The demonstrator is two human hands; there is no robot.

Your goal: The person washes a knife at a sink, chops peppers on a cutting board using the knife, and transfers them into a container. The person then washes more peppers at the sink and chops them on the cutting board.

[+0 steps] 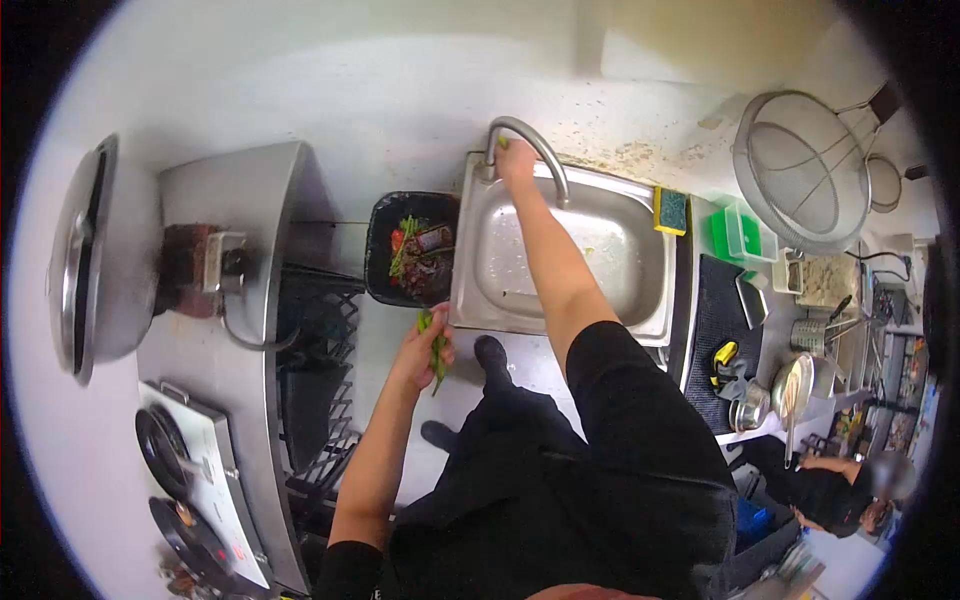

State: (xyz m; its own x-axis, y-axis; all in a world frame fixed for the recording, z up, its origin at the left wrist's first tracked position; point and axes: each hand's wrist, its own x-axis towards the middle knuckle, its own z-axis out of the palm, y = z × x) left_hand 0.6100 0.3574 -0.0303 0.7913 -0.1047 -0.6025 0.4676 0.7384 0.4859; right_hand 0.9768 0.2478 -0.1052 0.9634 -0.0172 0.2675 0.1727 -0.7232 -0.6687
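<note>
My left hand [424, 354] is closed around a few long green vegetables [439, 362], perhaps chilies or beans; I cannot tell which. It is just in front of a black bin [378, 282] with food scraps inside. My right arm reaches across the steel sink [640, 318]. At its back left corner, my right hand [516, 163] is closed at the base of the curved faucet [545, 148], and a small green bit shows at its fingers. The faucet's handle is hidden. No stream of water is visible; drops and small scraps lie in the basin.
A yellow-green sponge [671, 211] rests on the sink's right rim. Further right are a green container [737, 234], hanging strainers [803, 172], a black mat [712, 330] and pans. A steel counter [215, 375] and frying pans [163, 450] stand left. Another person [830, 492] is at lower right.
</note>
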